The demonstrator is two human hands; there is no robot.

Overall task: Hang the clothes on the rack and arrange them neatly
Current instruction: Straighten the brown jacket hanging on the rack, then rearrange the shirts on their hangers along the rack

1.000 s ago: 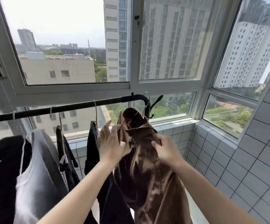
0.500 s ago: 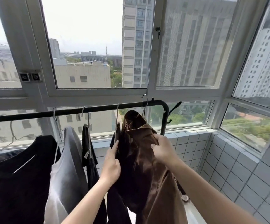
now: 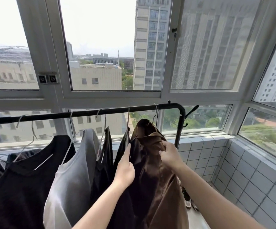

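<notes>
A black clothes rack bar (image 3: 84,114) runs across in front of the windows. A brown jacket (image 3: 157,172) hangs on a wire hanger at the bar's right end. My right hand (image 3: 170,156) pinches the jacket's fabric below the collar. My left hand (image 3: 125,169) holds the jacket's dark left edge, fingers pointing up. To the left hang a thin black garment (image 3: 105,159), a grey top (image 3: 74,172) and a black shirt (image 3: 28,179), each on a wire hanger.
The rack's right post (image 3: 179,129) stands close to a white tiled ledge (image 3: 203,151) under the windows. A tiled wall (image 3: 256,184) closes the right side. A shoe (image 3: 187,199) lies on the floor behind the jacket.
My view has swung left and up, showing more of the rack. My left hand has dropped from the collar to the jacket's left edge. My right hand keeps its hold.
</notes>
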